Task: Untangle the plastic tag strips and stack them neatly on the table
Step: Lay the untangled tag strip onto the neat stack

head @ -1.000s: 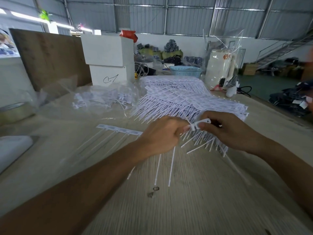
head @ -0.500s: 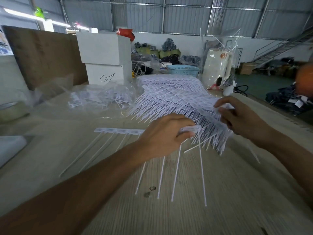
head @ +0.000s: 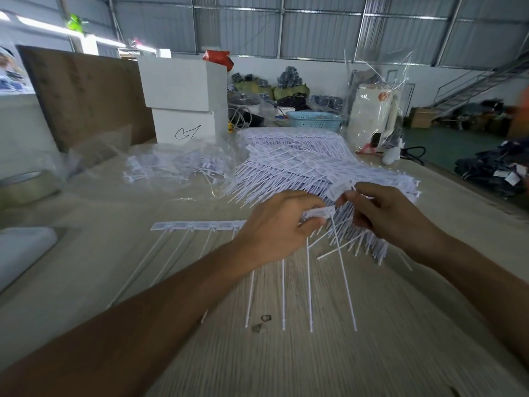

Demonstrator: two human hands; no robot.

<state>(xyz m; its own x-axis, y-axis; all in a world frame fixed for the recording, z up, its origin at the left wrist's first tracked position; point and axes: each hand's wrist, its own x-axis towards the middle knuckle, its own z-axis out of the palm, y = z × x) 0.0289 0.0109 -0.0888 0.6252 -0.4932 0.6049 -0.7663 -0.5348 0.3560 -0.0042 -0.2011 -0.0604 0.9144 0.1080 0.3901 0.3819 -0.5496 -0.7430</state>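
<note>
On table, left hand gripping tag strip

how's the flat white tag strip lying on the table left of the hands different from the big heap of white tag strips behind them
The single flat white tag strip lies alone on the wooden table, its thin tails spread apart toward the camera; the big heap of white tag strips is many layers deep, its tails crossing and overlapping. No hand touches the single strip, while the right hand pinches a piece at the heap's front edge. Both are the same white plastic.
</note>
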